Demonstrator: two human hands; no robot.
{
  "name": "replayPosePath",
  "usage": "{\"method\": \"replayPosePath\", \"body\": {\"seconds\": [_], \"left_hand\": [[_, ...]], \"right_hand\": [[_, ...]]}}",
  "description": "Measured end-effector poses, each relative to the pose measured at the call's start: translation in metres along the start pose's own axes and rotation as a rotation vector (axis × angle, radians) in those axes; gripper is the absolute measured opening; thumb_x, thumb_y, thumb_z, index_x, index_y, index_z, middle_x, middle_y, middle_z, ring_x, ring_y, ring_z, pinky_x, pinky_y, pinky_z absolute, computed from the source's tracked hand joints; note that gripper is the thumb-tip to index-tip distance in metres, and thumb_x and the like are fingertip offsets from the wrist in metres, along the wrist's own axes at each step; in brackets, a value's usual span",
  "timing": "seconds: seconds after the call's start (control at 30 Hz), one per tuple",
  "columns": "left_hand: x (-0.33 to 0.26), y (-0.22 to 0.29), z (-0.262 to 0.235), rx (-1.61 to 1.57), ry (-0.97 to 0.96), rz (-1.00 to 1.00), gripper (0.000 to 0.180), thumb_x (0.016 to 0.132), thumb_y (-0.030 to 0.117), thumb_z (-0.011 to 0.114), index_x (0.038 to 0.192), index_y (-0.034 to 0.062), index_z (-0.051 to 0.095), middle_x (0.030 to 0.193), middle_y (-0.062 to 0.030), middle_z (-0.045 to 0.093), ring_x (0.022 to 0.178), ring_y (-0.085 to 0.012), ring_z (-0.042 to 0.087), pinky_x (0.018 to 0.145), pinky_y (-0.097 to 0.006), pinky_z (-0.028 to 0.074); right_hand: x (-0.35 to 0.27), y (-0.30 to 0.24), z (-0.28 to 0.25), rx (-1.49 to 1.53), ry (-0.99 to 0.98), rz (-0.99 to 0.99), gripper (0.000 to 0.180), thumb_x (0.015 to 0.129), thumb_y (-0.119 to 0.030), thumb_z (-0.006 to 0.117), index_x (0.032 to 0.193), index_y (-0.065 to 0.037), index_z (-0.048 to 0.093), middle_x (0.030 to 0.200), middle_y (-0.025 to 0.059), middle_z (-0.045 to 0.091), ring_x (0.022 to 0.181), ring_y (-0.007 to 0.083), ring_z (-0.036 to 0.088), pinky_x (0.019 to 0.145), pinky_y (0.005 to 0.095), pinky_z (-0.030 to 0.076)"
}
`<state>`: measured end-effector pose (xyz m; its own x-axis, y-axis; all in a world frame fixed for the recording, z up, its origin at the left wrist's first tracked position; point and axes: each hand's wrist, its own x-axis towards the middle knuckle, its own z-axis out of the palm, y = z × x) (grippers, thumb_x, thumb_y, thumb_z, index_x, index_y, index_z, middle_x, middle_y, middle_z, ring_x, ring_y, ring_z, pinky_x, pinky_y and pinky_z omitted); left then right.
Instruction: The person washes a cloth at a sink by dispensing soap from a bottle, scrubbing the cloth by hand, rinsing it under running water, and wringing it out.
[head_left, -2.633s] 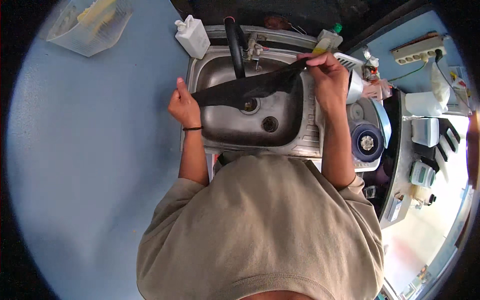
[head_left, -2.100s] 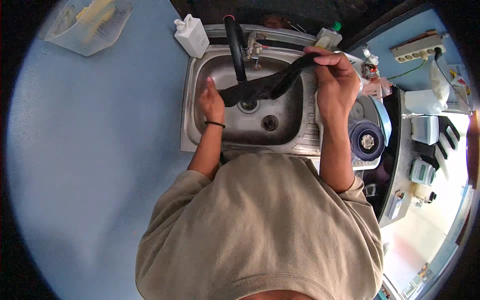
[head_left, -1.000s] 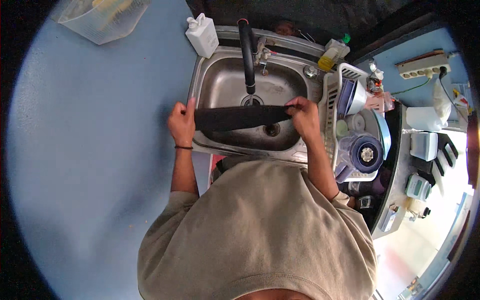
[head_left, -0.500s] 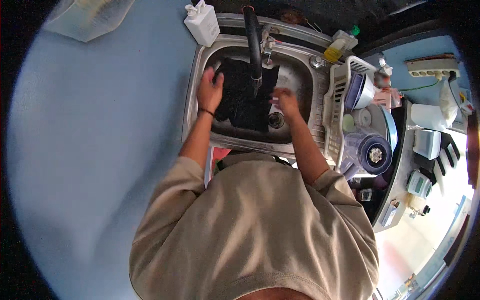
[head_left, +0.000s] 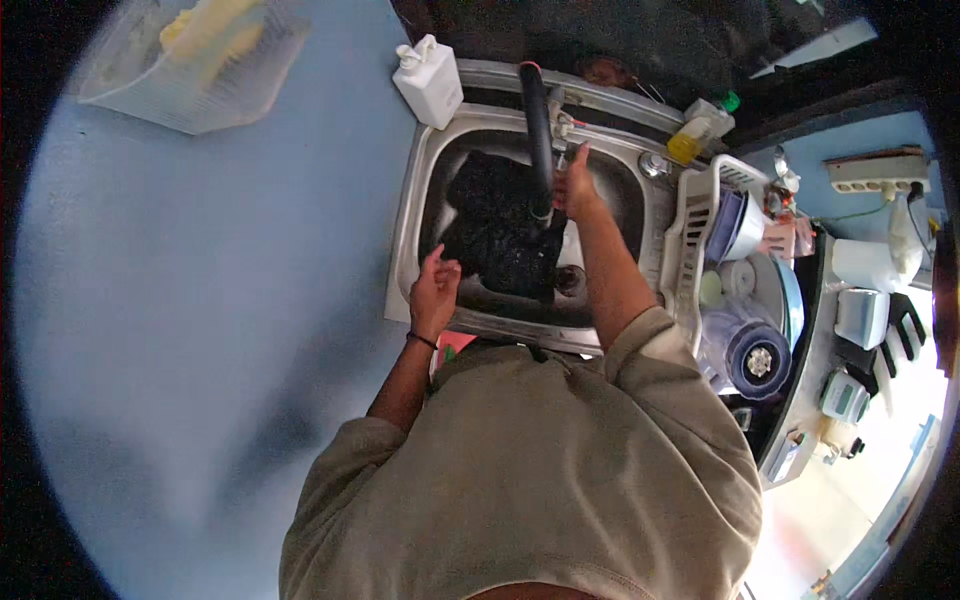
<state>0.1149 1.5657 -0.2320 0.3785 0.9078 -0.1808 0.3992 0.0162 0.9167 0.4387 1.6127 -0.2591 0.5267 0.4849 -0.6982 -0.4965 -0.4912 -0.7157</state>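
A black cloth (head_left: 495, 225) lies wet-looking and spread in the metal sink (head_left: 610, 295). My left hand (head_left: 435, 290) is over the sink's near left side, beside the cloth's lower left edge, fingers loosely apart and holding nothing. My right hand (head_left: 575, 185) is raised next to the black faucet spout (head_left: 537, 125), with its thumb side up and fingers extended toward the spout. The spout partly covers those fingertips, so whether they touch it is hard to see. A round drain (head_left: 569, 281) shows right of the cloth.
A white pump bottle (head_left: 430, 85) stands at the sink's back left corner. To the right, a white dish rack (head_left: 690, 235) holds bowls and a clear container. A bottle with yellow liquid (head_left: 690, 143) stands behind. At the far left is a translucent bin (head_left: 205, 100) on the blue surface (head_left: 210, 300).
My left hand has come from the cloth's upper left side to its lower left. My right hand has moved from the cloth's right edge up to the spout. The whole view has shifted slightly.
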Motion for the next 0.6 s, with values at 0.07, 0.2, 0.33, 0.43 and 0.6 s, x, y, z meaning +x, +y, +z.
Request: {"method": "replayPosePath", "body": {"seconds": [0.07,0.2,0.33,0.43,0.6], "left_hand": [[0.003,0.03,-0.016,0.049,0.01,-0.073,0.047,0.091,0.015,0.06,0.134,0.0061,0.042,0.105,-0.0089,0.065,0.09,-0.0149,0.064,0.082,-0.03,0.05],[0.035,0.045,-0.038,-0.111,0.099,0.041,0.045,0.092,0.017,0.059,0.132,0.0061,0.043,0.099,-0.0072,0.066,0.09,-0.0138,0.063,0.082,-0.029,0.05],[0.098,0.11,-0.057,0.069,0.168,0.195,0.043,0.092,0.023,0.059,0.13,0.0078,0.045,0.097,-0.0089,0.066,0.088,-0.0175,0.064,0.08,-0.033,0.05],[0.154,0.156,-0.063,0.169,0.253,0.414,0.037,0.091,0.025,0.06,0.123,0.0075,0.052,0.095,-0.0088,0.066,0.088,-0.0188,0.063,0.079,-0.034,0.05],[0.26,0.228,-0.063,0.435,0.407,0.673,0.029,0.09,0.025,0.06,0.113,0.0074,0.059,0.091,-0.0145,0.067,0.083,-0.0281,0.065,0.073,-0.039,0.051]], "right_hand": [[0.01,-0.014,0.001,0.223,-0.309,0.2,0.091,0.077,-0.084,0.027,0.089,0.0,0.059,0.081,0.0144,0.059,0.064,0.0263,0.054,0.059,0.04,0.045],[0.019,-0.011,0.005,0.271,-0.3,0.093,0.081,0.079,-0.082,0.032,0.086,-0.006,0.057,0.067,0.0038,0.052,0.061,0.0202,0.051,0.053,0.0299,0.039],[-0.014,-0.058,-0.001,0.685,-0.272,-0.074,0.059,0.09,-0.065,0.038,0.081,-0.009,0.056,0.061,-0.0002,0.048,0.054,0.0156,0.046,0.049,0.0291,0.037],[-0.033,-0.08,0.009,0.671,-0.281,-0.236,0.05,0.093,-0.054,0.039,0.078,-0.01,0.056,0.06,0.0012,0.049,0.052,0.0172,0.046,0.049,0.03,0.038],[-0.054,-0.026,0.048,0.238,-0.408,-0.081,0.042,0.093,-0.044,0.045,0.087,-0.005,0.059,0.069,0.0078,0.057,0.061,0.0215,0.056,0.054,0.0351,0.047]]}}
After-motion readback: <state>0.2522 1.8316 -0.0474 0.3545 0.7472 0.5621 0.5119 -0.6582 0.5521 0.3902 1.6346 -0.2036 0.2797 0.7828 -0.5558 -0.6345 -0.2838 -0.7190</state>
